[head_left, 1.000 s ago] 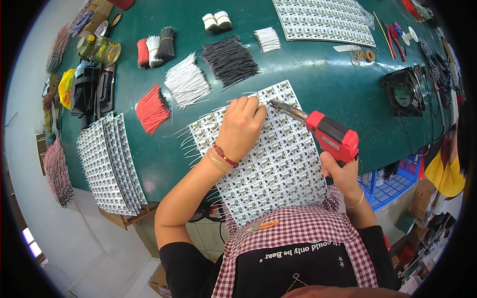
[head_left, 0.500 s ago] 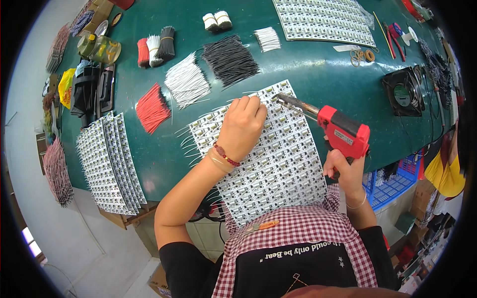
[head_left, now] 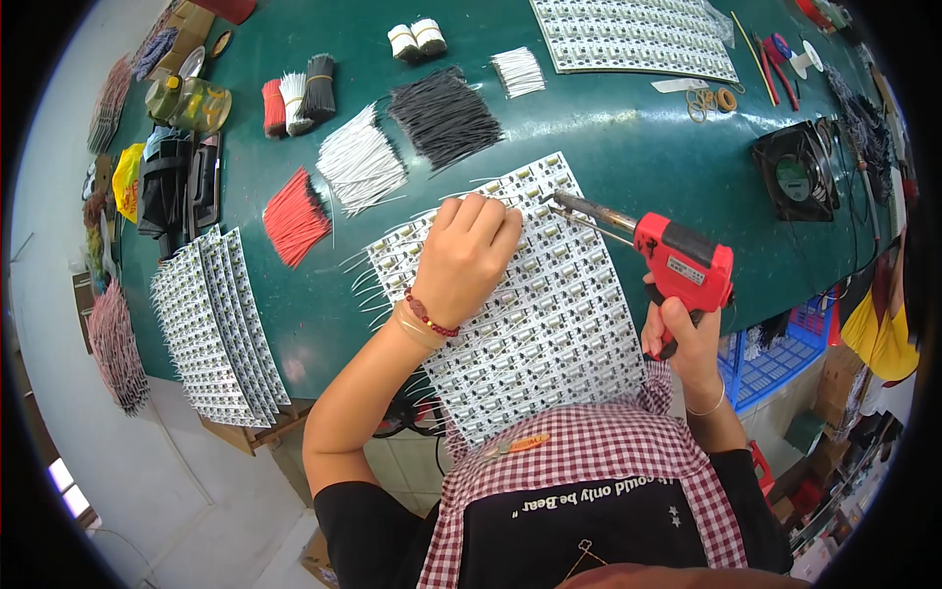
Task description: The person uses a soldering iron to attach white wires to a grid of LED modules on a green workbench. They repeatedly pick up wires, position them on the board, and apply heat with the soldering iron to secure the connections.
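Observation:
A large white panel of small circuit boards point(head_left: 530, 358) lies tilted before me, its near edge against my checked apron. Thin white wires point(head_left: 365, 287) stick out along its left edge. My left hand point(head_left: 468, 250) rests on the panel's upper part, fingers curled and pinched together; whatever they hold is hidden beneath them. My right hand point(head_left: 690, 342) grips the handle of a red and black soldering gun point(head_left: 685, 263). Its metal tip and a thin guide tube reach over the panel's upper right, just right of my left fingers.
Loose piles of red wires point(head_left: 296, 218), white wires point(head_left: 361, 162) and black wires point(head_left: 446, 118) lie beyond the panel. Stacked panels point(head_left: 211, 329) overhang the table's left edge. Another panel point(head_left: 638, 39) lies at the back. A black fan point(head_left: 793, 175) stands at right.
My left hand and the soldering gun's tip have shifted slightly toward me over the panel. The view has moved a little. Both hands keep their closed shape.

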Action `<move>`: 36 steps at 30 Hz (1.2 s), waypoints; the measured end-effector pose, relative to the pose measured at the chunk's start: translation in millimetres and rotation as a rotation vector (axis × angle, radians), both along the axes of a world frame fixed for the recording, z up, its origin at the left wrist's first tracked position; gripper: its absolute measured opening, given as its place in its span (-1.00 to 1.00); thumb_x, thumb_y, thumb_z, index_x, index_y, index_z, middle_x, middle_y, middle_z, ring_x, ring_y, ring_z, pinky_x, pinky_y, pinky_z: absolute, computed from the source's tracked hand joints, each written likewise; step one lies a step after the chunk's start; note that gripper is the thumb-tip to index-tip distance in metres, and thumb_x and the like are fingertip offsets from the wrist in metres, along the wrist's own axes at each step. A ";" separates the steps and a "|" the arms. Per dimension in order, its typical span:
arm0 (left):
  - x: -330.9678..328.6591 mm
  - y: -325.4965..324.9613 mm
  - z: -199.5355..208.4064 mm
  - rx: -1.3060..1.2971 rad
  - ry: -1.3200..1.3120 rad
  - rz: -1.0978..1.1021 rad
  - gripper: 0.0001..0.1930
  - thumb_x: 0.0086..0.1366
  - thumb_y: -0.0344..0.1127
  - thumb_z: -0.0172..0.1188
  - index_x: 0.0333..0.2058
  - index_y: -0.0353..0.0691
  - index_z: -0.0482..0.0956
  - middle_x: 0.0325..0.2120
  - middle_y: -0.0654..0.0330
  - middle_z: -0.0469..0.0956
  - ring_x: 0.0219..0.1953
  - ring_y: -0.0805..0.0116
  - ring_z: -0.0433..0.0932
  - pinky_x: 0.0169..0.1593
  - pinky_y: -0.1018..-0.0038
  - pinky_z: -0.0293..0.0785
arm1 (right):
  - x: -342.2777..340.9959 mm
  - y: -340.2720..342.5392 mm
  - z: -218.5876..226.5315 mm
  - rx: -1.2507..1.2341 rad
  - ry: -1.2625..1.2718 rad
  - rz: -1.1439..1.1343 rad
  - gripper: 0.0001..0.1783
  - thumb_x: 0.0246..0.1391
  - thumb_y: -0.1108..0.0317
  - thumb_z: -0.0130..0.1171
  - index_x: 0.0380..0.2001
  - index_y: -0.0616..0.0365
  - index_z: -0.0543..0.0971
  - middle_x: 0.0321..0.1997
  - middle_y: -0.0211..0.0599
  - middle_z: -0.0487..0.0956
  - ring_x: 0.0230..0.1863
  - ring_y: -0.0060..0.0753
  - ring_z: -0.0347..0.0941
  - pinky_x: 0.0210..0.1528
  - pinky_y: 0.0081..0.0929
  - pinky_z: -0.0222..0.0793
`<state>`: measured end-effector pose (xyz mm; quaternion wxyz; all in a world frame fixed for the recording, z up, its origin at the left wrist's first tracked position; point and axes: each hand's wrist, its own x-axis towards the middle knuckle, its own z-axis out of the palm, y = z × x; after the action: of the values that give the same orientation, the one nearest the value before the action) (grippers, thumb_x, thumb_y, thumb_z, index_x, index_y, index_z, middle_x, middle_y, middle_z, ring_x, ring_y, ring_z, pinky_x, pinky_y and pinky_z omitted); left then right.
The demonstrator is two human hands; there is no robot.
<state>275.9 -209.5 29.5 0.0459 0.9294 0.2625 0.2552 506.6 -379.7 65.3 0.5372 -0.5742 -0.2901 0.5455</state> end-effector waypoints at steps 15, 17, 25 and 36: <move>-1.6 1.5 -10.9 -0.095 -0.021 -0.015 -0.75 -0.02 -0.55 0.20 -0.28 -0.28 0.64 -0.48 0.20 0.36 -0.38 0.26 0.40 -0.27 0.37 0.35 | -11.7 -3.5 1.1 -0.097 -0.202 0.103 -0.83 0.24 0.44 0.02 -0.19 0.36 0.43 -0.70 -0.39 0.42 -0.70 -0.59 0.35 -0.60 -0.58 0.31; -1.8 1.5 -10.9 -0.096 -0.026 -0.018 -0.75 -0.02 -0.55 0.20 -0.29 -0.29 0.63 -0.48 0.19 0.36 -0.38 0.25 0.40 -0.27 0.37 0.35 | -10.5 -5.5 -1.1 -0.101 -0.235 0.137 -0.85 0.24 0.45 0.01 -0.22 0.35 0.43 -0.70 -0.38 0.42 -0.69 -0.58 0.36 -0.59 -0.57 0.32; 0.2 2.3 -5.4 -0.081 0.006 -0.026 -0.78 0.01 -0.53 0.19 -0.30 -0.30 0.61 -0.47 0.19 0.35 -0.37 0.23 0.40 -0.25 0.36 0.35 | -12.9 -8.5 0.9 -0.081 -0.177 0.074 -0.73 0.25 0.46 0.00 -0.07 0.44 0.44 -0.68 -0.38 0.42 -0.67 -0.56 0.36 -0.55 -0.54 0.35; -0.1 2.0 -7.8 -0.029 0.035 -0.046 -0.82 0.01 -0.50 0.17 -0.34 -0.35 0.57 -0.44 0.16 0.36 -0.34 0.25 0.39 -0.21 0.38 0.37 | -17.5 -8.1 5.9 -0.135 -0.275 0.111 -0.82 0.26 0.41 0.07 -0.40 0.29 0.51 -0.64 -0.37 0.47 -0.63 -0.58 0.40 -0.55 -0.58 0.32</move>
<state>275.9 -207.4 21.7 0.0604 0.9388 0.2454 0.2340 489.2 -387.8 71.2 0.4215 -0.6613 -0.3548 0.5091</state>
